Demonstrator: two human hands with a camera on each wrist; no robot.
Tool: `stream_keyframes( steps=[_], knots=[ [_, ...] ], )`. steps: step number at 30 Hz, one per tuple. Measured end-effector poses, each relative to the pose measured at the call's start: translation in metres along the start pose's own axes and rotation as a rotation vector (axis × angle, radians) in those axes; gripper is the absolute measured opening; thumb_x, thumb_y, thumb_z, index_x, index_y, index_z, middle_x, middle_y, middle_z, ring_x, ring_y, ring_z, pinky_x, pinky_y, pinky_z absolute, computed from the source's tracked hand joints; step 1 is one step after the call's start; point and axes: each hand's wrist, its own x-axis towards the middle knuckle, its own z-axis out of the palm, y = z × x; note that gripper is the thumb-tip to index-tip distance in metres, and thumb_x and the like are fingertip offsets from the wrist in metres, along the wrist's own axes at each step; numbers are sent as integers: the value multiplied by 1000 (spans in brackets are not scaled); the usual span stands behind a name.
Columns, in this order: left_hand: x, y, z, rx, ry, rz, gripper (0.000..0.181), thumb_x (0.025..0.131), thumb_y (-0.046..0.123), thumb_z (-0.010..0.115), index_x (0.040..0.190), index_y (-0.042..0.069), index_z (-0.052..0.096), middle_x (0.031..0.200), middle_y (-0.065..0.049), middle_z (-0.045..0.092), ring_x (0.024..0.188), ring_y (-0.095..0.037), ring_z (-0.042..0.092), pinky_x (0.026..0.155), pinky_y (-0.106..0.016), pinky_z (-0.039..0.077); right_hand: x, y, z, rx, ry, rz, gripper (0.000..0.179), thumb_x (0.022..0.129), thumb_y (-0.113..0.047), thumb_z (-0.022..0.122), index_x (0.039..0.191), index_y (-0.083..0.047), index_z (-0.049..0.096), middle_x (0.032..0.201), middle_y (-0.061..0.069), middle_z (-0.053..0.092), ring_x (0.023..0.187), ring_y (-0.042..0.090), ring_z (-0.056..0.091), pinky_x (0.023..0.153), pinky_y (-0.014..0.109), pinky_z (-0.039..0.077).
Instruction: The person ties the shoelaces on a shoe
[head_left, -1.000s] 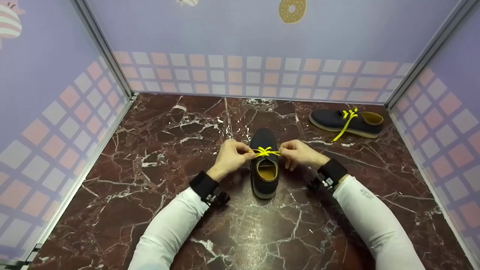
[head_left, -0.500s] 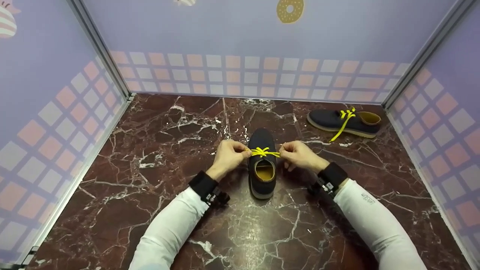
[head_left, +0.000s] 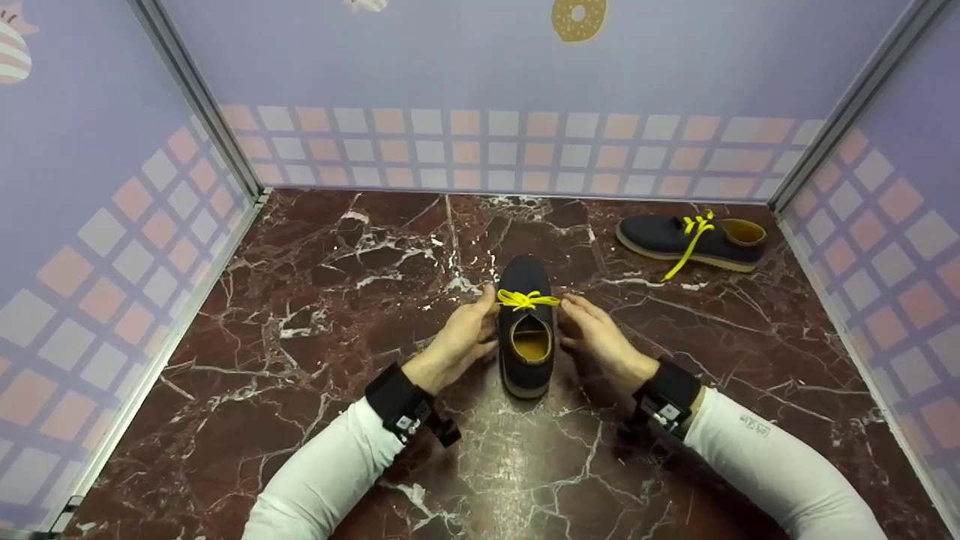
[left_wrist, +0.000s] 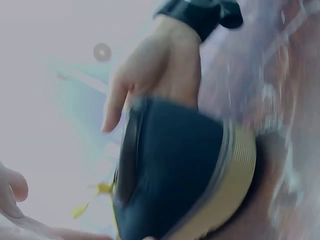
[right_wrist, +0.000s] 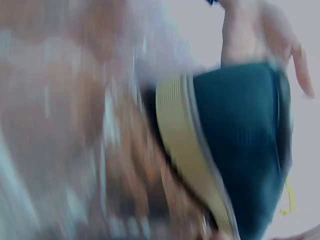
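Note:
A dark navy shoe (head_left: 525, 271) with a tan sole stands upright on the floor, its toe pointing away from me. Yellow laces (head_left: 527, 300) form a bow across its front, loops spread to both sides. My left hand (head_left: 459, 336) is along the shoe's left side, thumb up near one loop. On the opposite side, my right hand (head_left: 602, 336) has its fingers extended close to the other loop. Neither hand pinches the laces. The left wrist view shows the shoe's heel (left_wrist: 175, 155) between both hands; fingers low along the sides are partly hidden.
A matching shoe (head_left: 660, 238) lies at the back right, one yellow lace (head_left: 684, 259) trailing onto the dark red marbled floor (head_left: 337, 420). Lilac panels with pink and white squares (head_left: 465, 150) enclose the floor at the back and both sides.
Both hands have let go of the yellow lace loops they were pinching and pulling apart. Their fingers have straightened and moved down beside the shoe. The bow stays on the shoe.

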Motion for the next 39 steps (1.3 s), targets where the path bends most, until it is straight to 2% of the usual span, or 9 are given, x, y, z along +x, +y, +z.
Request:
stream_keyframes(
  steps=[3, 7, 12, 15, 19, 25, 32, 35, 39],
  knots=[
    [-4, 0, 5, -20, -16, -11, 86, 121, 54, 30, 175, -11, 13, 187, -30, 11, 176, -49, 12, 143, -62, 18, -5, 0, 14, 123, -39, 13, 65, 123, -26, 33, 174, 10, 15, 181, 32, 29, 172, 42, 28, 142, 60, 27],
    [-4, 0, 9, -31, -28, -7, 86, 121, 53, 28, 174, -13, 13, 186, -32, 10, 176, -48, 9, 143, -63, 15, -10, 0, 29, 254, -65, 53, 67, 123, -28, 34, 176, 5, 11, 185, 26, 23, 174, 36, 24, 144, 54, 20],
    [-3, -1, 12, -35, -31, 28, 73, 123, 48, 30, 163, -12, 42, 174, -31, 44, 168, -42, 40, 141, -59, 30, -8, 0, 38, 274, -29, 96, 75, 122, -32, 39, 178, 3, 4, 190, 19, 7, 176, 34, 18, 145, 52, 18],
    [-1, -1, 12, -49, -26, 49, 67, 123, 46, 31, 149, -9, 59, 154, -25, 65, 150, -36, 58, 136, -56, 38, -6, -1, 40, 260, -22, 86, 68, 122, -32, 38, 177, 3, 18, 185, 20, 28, 168, 33, 36, 143, 52, 25],
    [1, 1, 9, -55, -22, 42, 64, 122, 46, 34, 143, -6, 65, 142, -20, 72, 138, -32, 65, 134, -57, 41, -2, -3, 41, 243, -18, 62, 54, 122, -31, 36, 166, 1, 43, 156, 12, 63, 142, 27, 62, 132, 48, 41],
    [5, 5, 1, -50, -8, 8, 63, 121, 49, 37, 146, -3, 62, 154, -21, 66, 152, -35, 58, 136, -57, 38, 5, -5, 42, 263, -26, 52, 44, 122, -33, 40, 147, -3, 60, 118, 1, 78, 111, 17, 72, 101, 32, 59],
    [14, 9, -7, -45, 11, -19, 68, 121, 51, 38, 158, -4, 50, 169, -24, 52, 163, -39, 48, 139, -57, 32, 15, -6, 45, 268, -28, 72, 36, 122, -36, 42, 128, -10, 65, 90, -4, 70, 77, 11, 59, 72, 26, 49],
    [17, 11, -10, -50, 17, -34, 74, 121, 52, 37, 166, -6, 40, 175, -25, 44, 166, -39, 43, 140, -56, 32, 20, -8, 46, 273, -44, 83, 34, 122, -37, 41, 121, -11, 63, 82, -5, 64, 67, 10, 49, 68, 26, 44],
    [20, 14, -15, -53, 25, -41, 80, 120, 53, 37, 172, -7, 31, 183, -25, 31, 173, -39, 32, 141, -56, 28, 27, -10, 50, 290, -45, 99, 35, 122, -36, 40, 130, -9, 61, 91, -4, 68, 75, 10, 54, 72, 26, 47]
  ],
)
